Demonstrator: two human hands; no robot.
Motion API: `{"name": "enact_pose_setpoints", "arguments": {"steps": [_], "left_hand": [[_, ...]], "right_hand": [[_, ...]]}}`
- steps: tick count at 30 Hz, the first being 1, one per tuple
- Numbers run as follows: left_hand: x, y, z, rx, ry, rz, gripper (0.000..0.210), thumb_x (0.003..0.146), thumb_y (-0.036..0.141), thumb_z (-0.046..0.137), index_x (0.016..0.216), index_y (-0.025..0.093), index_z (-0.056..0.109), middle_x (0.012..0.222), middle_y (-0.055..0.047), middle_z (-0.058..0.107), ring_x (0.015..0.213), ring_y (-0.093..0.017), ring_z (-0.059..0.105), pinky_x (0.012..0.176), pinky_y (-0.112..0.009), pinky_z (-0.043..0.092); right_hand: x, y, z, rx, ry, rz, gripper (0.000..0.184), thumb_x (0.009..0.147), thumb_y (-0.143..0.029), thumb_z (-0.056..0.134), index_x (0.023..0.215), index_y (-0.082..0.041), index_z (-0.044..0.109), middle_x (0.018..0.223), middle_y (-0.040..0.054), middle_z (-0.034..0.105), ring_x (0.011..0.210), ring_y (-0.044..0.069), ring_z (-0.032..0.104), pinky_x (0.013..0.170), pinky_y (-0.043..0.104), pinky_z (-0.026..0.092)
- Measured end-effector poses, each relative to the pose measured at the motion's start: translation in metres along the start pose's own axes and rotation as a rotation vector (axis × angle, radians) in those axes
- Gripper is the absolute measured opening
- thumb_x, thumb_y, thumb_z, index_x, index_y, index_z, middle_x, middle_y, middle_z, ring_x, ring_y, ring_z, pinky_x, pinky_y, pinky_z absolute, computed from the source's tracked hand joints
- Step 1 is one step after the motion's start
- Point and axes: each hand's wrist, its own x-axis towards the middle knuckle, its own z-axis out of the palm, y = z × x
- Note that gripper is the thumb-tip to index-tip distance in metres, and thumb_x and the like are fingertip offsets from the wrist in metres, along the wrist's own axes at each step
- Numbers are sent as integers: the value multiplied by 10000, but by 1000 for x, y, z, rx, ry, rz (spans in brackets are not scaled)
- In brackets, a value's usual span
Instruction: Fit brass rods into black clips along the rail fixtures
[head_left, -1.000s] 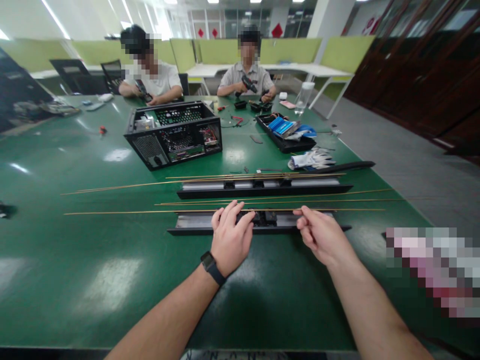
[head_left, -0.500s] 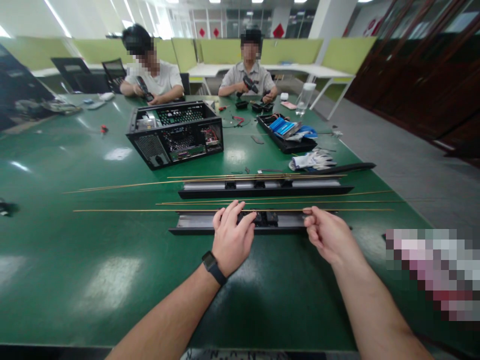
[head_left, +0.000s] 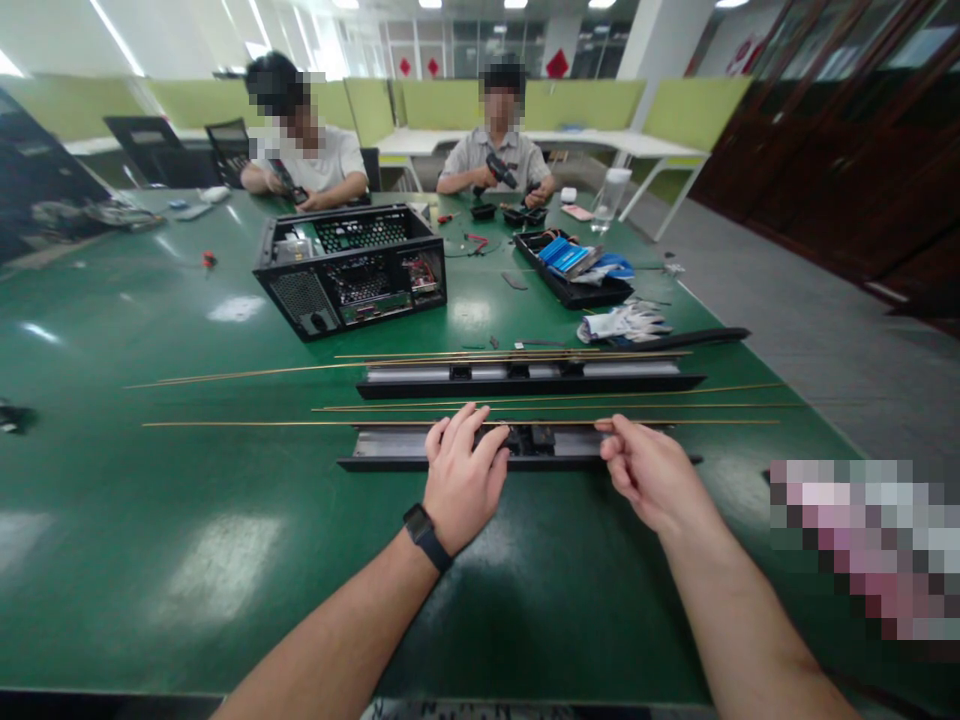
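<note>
Pinched between the thumb and forefinger of my right hand (head_left: 641,468) is a thin brass-coloured rod (head_left: 247,424), lying lengthwise along the near black-edged metal channel (head_left: 390,443). My left hand (head_left: 466,468), a dark watch on its wrist, rests over the middle of that channel with fingers spread. Its fingertips are at the rod and beside small black blocks (head_left: 543,437) in the channel; whether they press on the rod is hidden. Behind lies a second channel (head_left: 630,370) with black blocks inside, and more thin rods (head_left: 712,406) lie between the two channels.
An opened computer case (head_left: 349,275) stands at the back left. Gloves (head_left: 626,322), a black strip (head_left: 697,338) and a black tray (head_left: 577,290) of parts lie back right. Two people sit across the green table (head_left: 217,600), each holding a dark tool.
My right hand has slid slightly left, and the pinched rod has shifted left along the channel with it. My left hand stays in place.
</note>
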Motion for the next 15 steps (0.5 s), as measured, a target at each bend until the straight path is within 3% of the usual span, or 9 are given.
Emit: {"name": "enact_pose_setpoints", "arguments": {"steps": [15], "left_hand": [[0,1,0,-2,-2,4,294,943,253,554,1224,286,631,1383,-81,589,1387,-265,445,1150,-498,261]], "right_hand": [[-2,-1,1,-20,-7,-4,230,884,-349,638,902,-120,649,541,3,593,263,58,363,236,157,168]]}}
